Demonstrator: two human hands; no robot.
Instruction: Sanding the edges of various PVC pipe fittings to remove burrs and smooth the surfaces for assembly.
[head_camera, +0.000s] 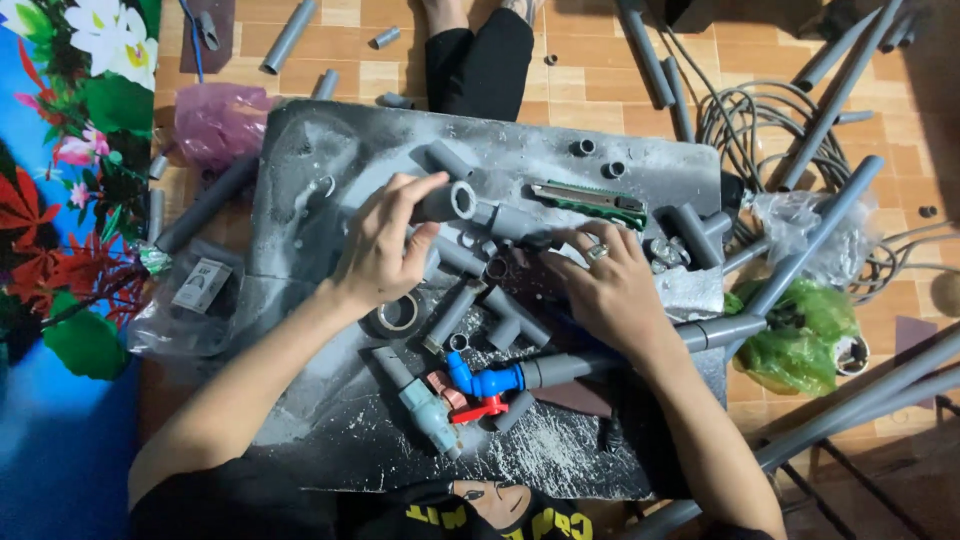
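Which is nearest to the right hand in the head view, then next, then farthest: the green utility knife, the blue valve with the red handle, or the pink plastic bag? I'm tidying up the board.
1. Green utility knife: just above the right hand, on the board.
2. Blue valve with the red handle: below and left of the hand, near the board's front edge.
3. Pink plastic bag: far upper left, at the board's corner.

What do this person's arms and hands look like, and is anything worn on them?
Both forearms are bare, with no sleeves over them and no gloves. The right hand wears a silver-coloured ring on one of its fingers. The left hand shows no ring or watch. A dark top with yellow print shows at the bottom edge.
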